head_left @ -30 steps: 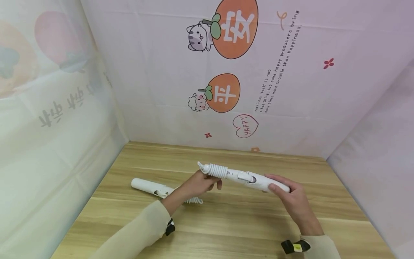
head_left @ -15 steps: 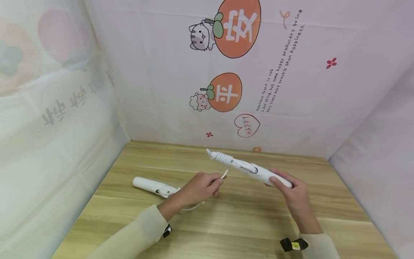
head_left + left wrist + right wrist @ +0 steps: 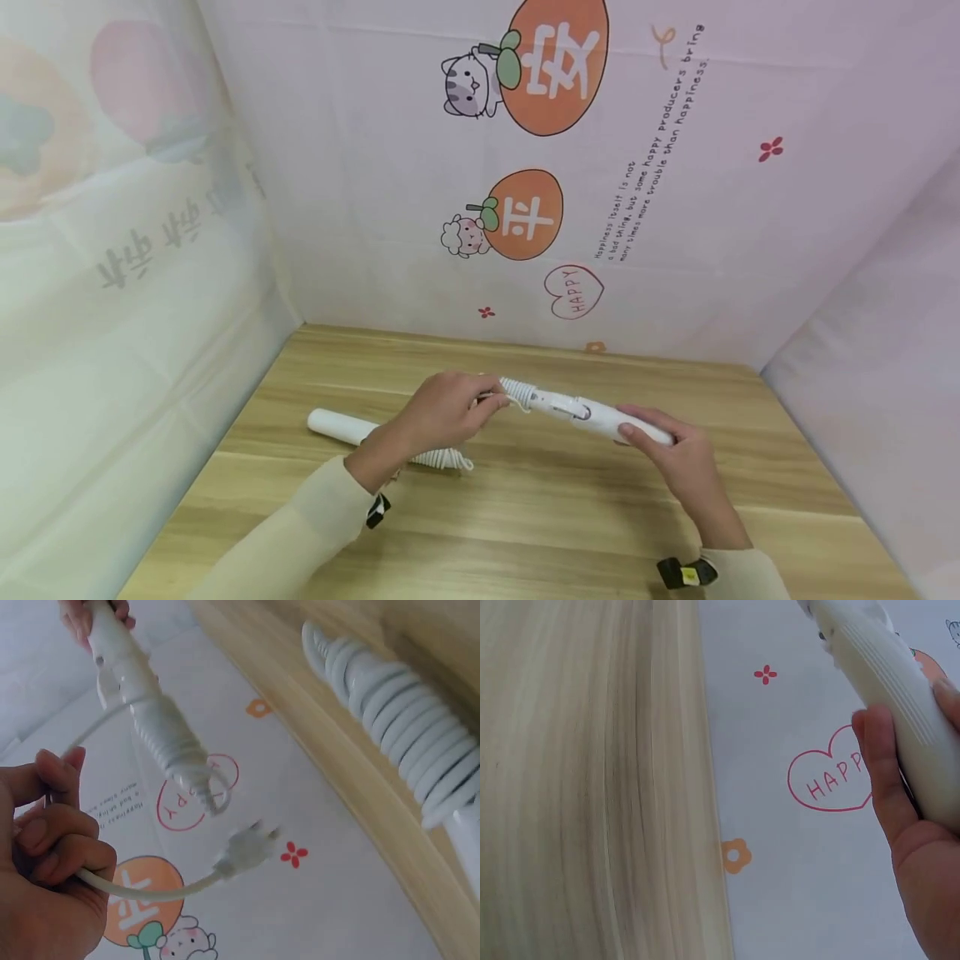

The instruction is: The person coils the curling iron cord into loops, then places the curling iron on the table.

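Observation:
My right hand (image 3: 688,462) grips the far end of a white hair straightener (image 3: 600,419), held above the table. Its power cord is wound in tight coils (image 3: 517,391) round the other end. My left hand (image 3: 446,412) pinches a loose length of that cord (image 3: 154,894) with curled fingers. In the left wrist view, the plug (image 3: 246,847) hangs free beyond the hand. A second white hair straightener (image 3: 341,427) lies on the table, with its own cord (image 3: 409,724) coiled round it; my left forearm hides its middle in the head view.
The wood-grain table (image 3: 540,533) has a printed white cloth (image 3: 360,167) hanging behind it. More cloth stands at the left (image 3: 150,350) and right (image 3: 885,358) sides. Black bands (image 3: 686,573) with small devices sit on both wrists.
My left hand has drawn a length of cord away from the coils, then moved up and left beside them. The held straightener tilted up, then lowered again. The second straightener stays in place.

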Motion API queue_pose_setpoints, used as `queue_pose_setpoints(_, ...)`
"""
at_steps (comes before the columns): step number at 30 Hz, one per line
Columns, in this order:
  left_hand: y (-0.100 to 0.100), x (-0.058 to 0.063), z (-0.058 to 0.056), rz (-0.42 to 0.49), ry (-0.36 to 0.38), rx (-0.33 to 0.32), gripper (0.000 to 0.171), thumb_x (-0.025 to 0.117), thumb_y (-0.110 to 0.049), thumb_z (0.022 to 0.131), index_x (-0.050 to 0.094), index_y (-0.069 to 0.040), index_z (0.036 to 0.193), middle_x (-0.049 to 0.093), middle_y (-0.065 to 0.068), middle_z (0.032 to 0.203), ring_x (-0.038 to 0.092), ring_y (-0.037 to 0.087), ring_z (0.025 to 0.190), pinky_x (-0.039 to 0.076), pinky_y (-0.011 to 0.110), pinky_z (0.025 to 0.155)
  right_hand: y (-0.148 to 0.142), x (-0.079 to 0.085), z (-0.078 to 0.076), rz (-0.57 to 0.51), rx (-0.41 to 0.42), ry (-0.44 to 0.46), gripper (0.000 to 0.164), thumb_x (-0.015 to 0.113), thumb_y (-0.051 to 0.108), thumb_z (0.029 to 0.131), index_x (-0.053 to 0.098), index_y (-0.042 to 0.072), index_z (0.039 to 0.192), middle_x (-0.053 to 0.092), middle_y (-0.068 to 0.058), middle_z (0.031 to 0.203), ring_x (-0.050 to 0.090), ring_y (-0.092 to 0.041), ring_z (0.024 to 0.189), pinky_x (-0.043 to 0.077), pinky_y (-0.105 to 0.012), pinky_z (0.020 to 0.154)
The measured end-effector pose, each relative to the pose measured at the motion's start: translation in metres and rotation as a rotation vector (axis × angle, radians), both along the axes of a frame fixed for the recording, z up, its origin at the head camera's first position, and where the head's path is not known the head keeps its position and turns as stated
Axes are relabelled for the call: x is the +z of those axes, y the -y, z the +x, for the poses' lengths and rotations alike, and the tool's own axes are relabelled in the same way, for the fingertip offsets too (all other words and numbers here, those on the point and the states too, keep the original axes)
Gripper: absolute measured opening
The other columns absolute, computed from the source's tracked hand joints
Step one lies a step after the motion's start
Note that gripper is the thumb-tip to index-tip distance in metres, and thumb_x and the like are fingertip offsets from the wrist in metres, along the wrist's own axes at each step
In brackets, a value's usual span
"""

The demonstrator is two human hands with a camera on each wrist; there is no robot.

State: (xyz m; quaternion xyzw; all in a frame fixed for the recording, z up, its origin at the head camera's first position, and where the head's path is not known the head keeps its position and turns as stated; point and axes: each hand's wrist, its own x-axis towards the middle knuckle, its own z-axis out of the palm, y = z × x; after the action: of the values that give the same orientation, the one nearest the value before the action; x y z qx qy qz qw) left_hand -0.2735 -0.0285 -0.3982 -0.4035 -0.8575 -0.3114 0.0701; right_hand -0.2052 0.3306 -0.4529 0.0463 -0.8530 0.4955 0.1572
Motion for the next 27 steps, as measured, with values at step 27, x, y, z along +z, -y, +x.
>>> queue_pose_setpoints(27,-0.006,-0.022,-0.043,0.144,0.593,-0.335,0.027,0.06,-0.018,0.114,0.081,-0.001,0.117,0.073,0.002,0.098,0.055,0.006,0.079,0.049,0.021,0.07,-0.008,0.006,0.01,-0.214,0.432,-0.072,0.036,0.06,-0.016,0.101,0.076,-0.003,0.131,0.078,0.01,0.133,0.071,-0.002,0.11,0.06,-0.021,0.084)
